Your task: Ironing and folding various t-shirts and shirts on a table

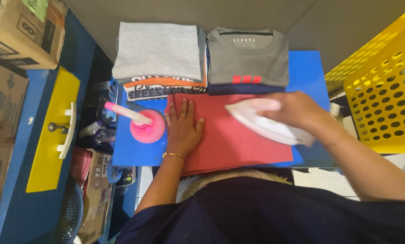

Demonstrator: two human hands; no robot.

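A red garment [238, 140] lies flat on the blue ironing table [307, 68]. My left hand [183, 126] rests palm down, fingers spread, on the garment's left edge. My right hand [297, 110] grips a white clothes iron [268, 124], which sits on the red cloth with its tip pointing left; the iron looks blurred. A pink spray bottle [141, 124] stands on the table just left of my left hand.
Two piles of folded shirts sit at the table's far side: a grey-topped stack [159, 52] on the left and a dark grey shirt [247, 56] on the right. A yellow perforated basket [383, 90] stands right. Cardboard boxes [12, 40] and a yellow drawer [53, 131] stand left.
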